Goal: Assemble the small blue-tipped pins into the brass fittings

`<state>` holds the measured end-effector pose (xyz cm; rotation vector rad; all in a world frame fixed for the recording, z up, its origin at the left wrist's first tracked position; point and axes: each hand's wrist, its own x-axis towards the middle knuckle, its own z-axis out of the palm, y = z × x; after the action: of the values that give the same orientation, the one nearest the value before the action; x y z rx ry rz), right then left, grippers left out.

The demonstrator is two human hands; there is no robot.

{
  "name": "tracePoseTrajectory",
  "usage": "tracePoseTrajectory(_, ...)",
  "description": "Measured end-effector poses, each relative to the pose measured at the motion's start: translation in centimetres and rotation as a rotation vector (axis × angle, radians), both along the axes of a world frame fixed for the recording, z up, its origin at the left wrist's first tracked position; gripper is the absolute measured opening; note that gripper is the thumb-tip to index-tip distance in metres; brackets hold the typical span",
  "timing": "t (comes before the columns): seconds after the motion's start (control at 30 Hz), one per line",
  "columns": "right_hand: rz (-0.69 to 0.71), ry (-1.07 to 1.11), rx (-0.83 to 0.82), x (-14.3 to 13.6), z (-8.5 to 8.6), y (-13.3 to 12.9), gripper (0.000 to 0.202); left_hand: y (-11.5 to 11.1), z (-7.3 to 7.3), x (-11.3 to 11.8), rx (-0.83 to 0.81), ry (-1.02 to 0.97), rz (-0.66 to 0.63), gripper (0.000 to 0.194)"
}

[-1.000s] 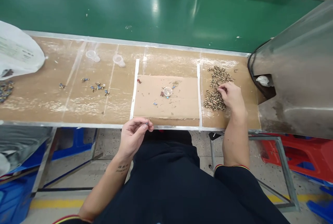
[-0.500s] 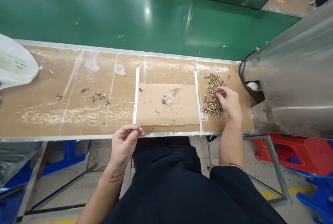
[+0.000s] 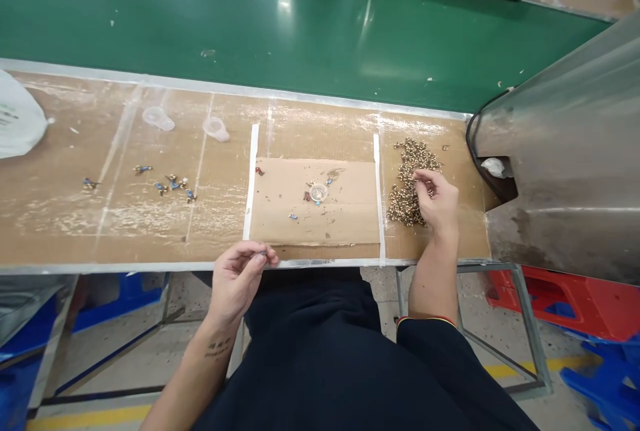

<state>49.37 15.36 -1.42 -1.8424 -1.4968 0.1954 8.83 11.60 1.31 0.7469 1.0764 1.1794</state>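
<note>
My left hand (image 3: pixel 240 279) is at the table's front edge, thumb and forefinger pinched on a tiny dark bluish piece (image 3: pixel 263 253) mostly hidden by the fingertips. Over a pile of small brass-coloured metal parts (image 3: pixel 406 207), on the right side, my right hand (image 3: pixel 438 203) has its thumb and fingertips pressed together; what is between them is hidden. Between the hands lies a cardboard sheet (image 3: pixel 345 217) with a small clear cup (image 3: pixel 318 193) on it. Around the cup are a few tiny blue and brown pieces, one blue piece (image 3: pixel 293 217) lying apart.
Several small blue-and-brass figures (image 3: pixel 174 183) lie to the left, below two clear plastic cups (image 3: pixel 217 128). A white bag (image 3: pixel 17 117) is at the far left. A metal machine housing (image 3: pixel 565 164) with a black cable (image 3: pixel 473 151) bounds the right. Behind runs a green surface (image 3: pixel 200 17).
The camera view has shifted slightly, so the table items sit a little further left. Both hands hold nearly the same poses and places, the right still at the pile.
</note>
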Motion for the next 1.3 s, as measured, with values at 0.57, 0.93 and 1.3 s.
tracePoseTrajectory(0.57,0.232,-0.267,-0.135,1.7,1.4,4.2,0.021,1.4,-2.0,5.2,0.006,-0.060,-0.104,0.029)
tracePoseTrajectory(0.93,0.253,-0.278,-0.239,2.2,1.7,1.2,0.014,1.4,-2.1,4.2,0.075,-0.064,-0.153,0.014)
tracePoseTrajectory(1.3,0.102,-0.170,0.005,-0.9,2.9,-0.4,0.016,1.4,-2.1,4.4,0.006,-0.026,-0.123,0.025)
